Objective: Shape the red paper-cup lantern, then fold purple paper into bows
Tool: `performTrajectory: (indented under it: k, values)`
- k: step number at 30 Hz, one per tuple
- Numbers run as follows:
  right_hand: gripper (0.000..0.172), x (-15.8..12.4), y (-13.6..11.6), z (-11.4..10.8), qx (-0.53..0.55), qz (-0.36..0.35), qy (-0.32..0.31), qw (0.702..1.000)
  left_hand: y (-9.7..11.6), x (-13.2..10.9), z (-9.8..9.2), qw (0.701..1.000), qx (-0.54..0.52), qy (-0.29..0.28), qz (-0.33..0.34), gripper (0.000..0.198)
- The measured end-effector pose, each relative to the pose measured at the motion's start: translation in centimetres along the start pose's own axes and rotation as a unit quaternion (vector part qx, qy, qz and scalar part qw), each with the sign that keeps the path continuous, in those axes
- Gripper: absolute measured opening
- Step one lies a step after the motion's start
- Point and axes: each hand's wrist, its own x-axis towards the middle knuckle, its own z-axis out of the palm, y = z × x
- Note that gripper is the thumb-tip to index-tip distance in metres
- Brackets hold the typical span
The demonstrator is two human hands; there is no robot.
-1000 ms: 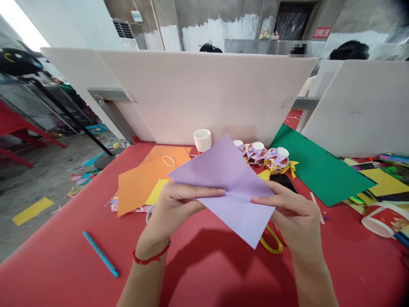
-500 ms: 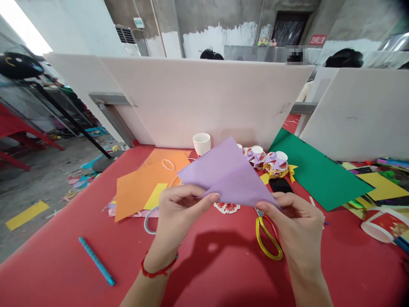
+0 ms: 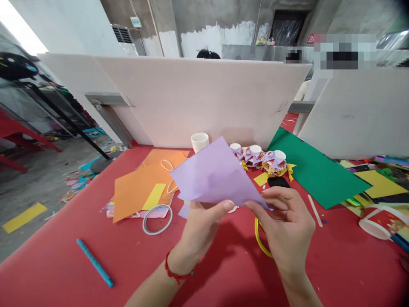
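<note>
A sheet of purple paper [image 3: 217, 175] is held up in front of me above the red table, one corner pointing up and away. My left hand [image 3: 204, 230] grips its lower edge, thumb on the near side and fingers hidden behind. At the paper's right corner, my right hand [image 3: 284, 226] pinches it between thumb and fingers. Beneath my right hand lie scissors, of which a yellow handle [image 3: 262, 243] shows. A roll of tape [image 3: 157, 219] rests left of my left hand. Part of a red and white patterned piece is hidden behind the paper.
Orange paper sheets [image 3: 134, 187] and a yellow strip [image 3: 154, 197] lie at left, a blue pen [image 3: 95, 263] nearer. Paper cups [image 3: 200, 142] and decorated cups [image 3: 254, 154] stand by the white partition [image 3: 204, 98]. Green card [image 3: 322, 175] and a tipped red cup [image 3: 381, 224] are at right.
My left hand has slid right along the paper's lower edge, closer to my right hand. The paper has shifted slightly left, uncovering the tape roll and more of the decorated cups.
</note>
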Motion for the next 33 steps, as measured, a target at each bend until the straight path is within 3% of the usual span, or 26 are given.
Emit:
performTrajectory:
  k: [7, 13, 16, 21, 25, 33]
  values:
    - [0.013, 0.0, -0.3, -0.3, 0.033, 0.037, -0.112, 0.992, 0.0, -0.5, 0.1, 0.994, -0.012, 0.105, -0.006, 0.055]
    - [0.01, 0.4, -0.5, -0.4, 0.143, 0.148, -0.148, 0.967, 1.2, -1.0, -0.1, 0.987, -0.02, 0.153, 0.038, 0.058]
    - [0.011, 0.4, -0.4, -0.4, 0.187, 0.171, -0.163, 0.954, 1.2, -1.2, 0.0, 0.988, -0.012, 0.148, 0.047, 0.054]
    - [0.016, 0.0, -0.5, -0.7, 0.183, 0.144, -0.173, 0.957, 1.3, -1.4, 0.1, 0.989, -0.028, 0.138, 0.042, 0.051]
    - [0.02, -0.3, -0.8, -1.0, 0.156, 0.113, -0.159, 0.968, 1.3, -1.5, 0.2, 0.984, -0.062, 0.165, 0.03, 0.056]
    - [0.029, -0.5, -1.3, -1.0, 0.171, 0.1, -0.178, 0.964, 1.5, -1.8, 0.5, 0.975, -0.106, 0.196, 0.016, 0.063]
